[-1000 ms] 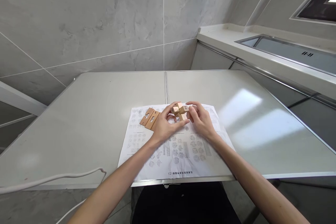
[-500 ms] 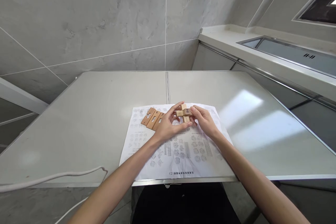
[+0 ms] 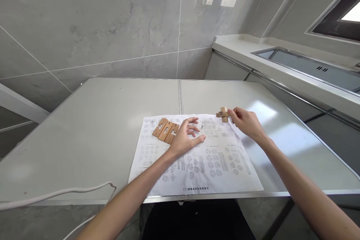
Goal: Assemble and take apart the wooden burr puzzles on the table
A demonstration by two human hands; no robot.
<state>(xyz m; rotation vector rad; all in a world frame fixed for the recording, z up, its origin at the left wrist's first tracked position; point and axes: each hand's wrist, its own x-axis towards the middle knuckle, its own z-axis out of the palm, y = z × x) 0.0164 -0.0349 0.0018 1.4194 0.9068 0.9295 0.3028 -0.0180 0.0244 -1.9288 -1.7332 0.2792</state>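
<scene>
"Which way does the block cross (image 3: 224,111) lie from the right hand (image 3: 249,122)?"

"Just to the left of its fingers (image 3: 231,114), touching them. They're closed in a pinch on its right side."

"And its long axis?"

"No single one that I can make out. One bar runs roughly sideways, in line with the pinch; another runs between the near and far edges of the bench (image 3: 126,101)."

"Where is it on the bench?"

"By the far right corner of the printed sheet (image 3: 239,182). I can't tell whether it touches down."

"The left hand (image 3: 181,142)?"

"Farther off, over the middle of the sheet, palm turned inward. Its fingers are loosely curled, thumb well apart, nothing between them. It's beside the three flat pieces (image 3: 162,135) and partly hides the nearest one."

"How does the cross look?"

"Pale wood, square-ended bars interlocked, a dark mark like a 2 or Z on one. The flat ones are browner, notched or slotted, numbered 1 to 3."
</scene>
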